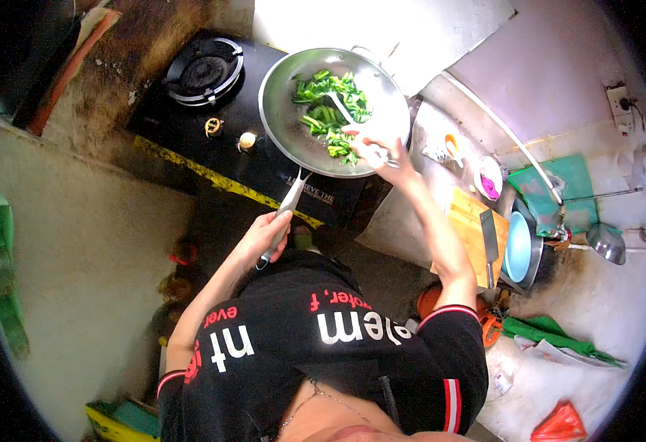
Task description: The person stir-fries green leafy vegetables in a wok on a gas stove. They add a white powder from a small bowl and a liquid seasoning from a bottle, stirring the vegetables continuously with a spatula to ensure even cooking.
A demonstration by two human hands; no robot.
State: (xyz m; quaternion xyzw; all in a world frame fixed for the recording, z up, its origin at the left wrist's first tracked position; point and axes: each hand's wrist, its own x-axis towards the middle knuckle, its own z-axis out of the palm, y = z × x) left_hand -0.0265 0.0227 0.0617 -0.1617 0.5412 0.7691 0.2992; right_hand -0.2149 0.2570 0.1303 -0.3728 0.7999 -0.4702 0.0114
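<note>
A wide steel wok [279,99] stands on the black gas stove, with chopped leafy greens [330,114] spread over its bottom. My left hand [268,232] is closed round the wok's long handle [292,195], below the rim. Over the wok's right side, my right hand [382,151] grips a shiny metal spatula [340,107]. Its far end reaches into the greens, and I cannot make out the shape of its head.
Left of the wok is a bare burner [205,71], with two stove knobs [246,141] near it. On the counter at right, a cleaver [489,247] lies on a wooden cutting board [464,221], beside a light blue basin [517,247]. A small bowl [489,178] holds something pink.
</note>
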